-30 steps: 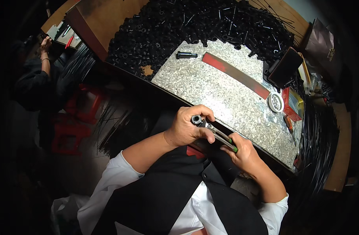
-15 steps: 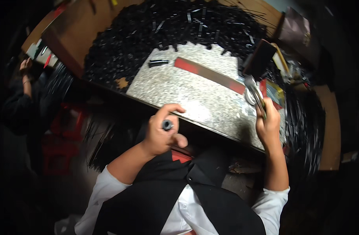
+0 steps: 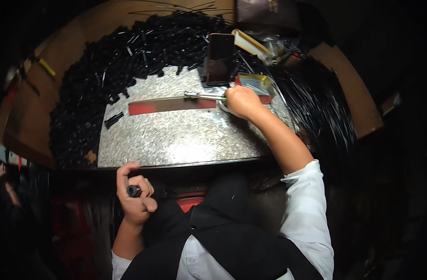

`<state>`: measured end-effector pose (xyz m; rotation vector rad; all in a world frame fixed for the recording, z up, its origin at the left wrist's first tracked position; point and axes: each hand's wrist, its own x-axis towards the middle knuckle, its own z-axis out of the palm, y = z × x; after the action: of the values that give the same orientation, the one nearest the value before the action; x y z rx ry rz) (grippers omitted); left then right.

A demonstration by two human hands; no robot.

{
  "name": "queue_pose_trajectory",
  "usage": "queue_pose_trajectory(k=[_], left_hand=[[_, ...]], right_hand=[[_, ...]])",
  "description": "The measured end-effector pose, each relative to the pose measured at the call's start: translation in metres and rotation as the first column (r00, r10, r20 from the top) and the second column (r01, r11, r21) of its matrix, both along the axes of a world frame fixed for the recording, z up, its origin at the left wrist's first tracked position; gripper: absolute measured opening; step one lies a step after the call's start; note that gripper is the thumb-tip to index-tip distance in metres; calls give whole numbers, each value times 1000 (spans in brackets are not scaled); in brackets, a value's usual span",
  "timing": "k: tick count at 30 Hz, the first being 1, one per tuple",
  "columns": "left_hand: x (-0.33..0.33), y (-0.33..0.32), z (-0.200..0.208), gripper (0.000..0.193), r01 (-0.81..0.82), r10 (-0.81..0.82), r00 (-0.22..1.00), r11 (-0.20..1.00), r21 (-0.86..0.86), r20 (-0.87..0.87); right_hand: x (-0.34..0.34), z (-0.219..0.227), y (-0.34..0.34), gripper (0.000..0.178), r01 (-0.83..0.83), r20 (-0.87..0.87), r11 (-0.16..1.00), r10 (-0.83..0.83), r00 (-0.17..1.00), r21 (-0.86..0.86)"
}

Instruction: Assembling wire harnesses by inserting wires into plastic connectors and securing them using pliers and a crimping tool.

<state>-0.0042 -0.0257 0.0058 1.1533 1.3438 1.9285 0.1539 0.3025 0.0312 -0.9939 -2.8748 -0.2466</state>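
My left hand [image 3: 133,196] is in front of the board's near edge, its lower fingers curled round a short black tube [image 3: 134,190] whose open end shows. The index finger and thumb of that hand stand apart from it. Over the speckled board [image 3: 162,135], my right hand [image 3: 244,101] grips metal pliers [image 3: 205,96] pointing left, green showing by the fist. The pliers' jaws are above a long flat brown bar [image 3: 172,104] with red ends. To the bar's left lies another short black tube [image 3: 114,120].
A big heap of black tubes [image 3: 106,56] surrounds the board's far and left sides. A phone [image 3: 220,58] stands upright behind the bar. Beside my right hand is a red-and-yellow tin [image 3: 262,86]. Thin black rods [image 3: 316,93] lie at the right, with a dark bag [image 3: 267,14] at the back.
My right hand has swung the pliers from pointing up to pointing left over the bar. My left hand still holds the tube. The view has turned and shifted.
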Motion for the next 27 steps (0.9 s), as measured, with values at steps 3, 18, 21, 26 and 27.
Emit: queue_pose_trajectory(k=[3,18,21,26,27], left_hand=[[5,8,0,98,-7,7,999,1000,14,53],[-2,9,-10,89,40,-42,999,997,61,24],[-3,6,-10,79,19,-19,1000,997,73,-5],[10,14,1,72,-6,6,1000,1000,-17,4],[14,17,6,84,-20,19,1000,999,-49,-21]], right_hand=[[5,-5,6,17,19,27,999,-18,999,-29],[14,0,5,19,11,-114,998,-18,993,-61],[13,2,-6,14,-33,-269,999,23,963,-34],[1,23,-68,11,-363,-742,787,-171,648,-499],[0,31,-88,16,-466,-681,519,-373,631,-716]])
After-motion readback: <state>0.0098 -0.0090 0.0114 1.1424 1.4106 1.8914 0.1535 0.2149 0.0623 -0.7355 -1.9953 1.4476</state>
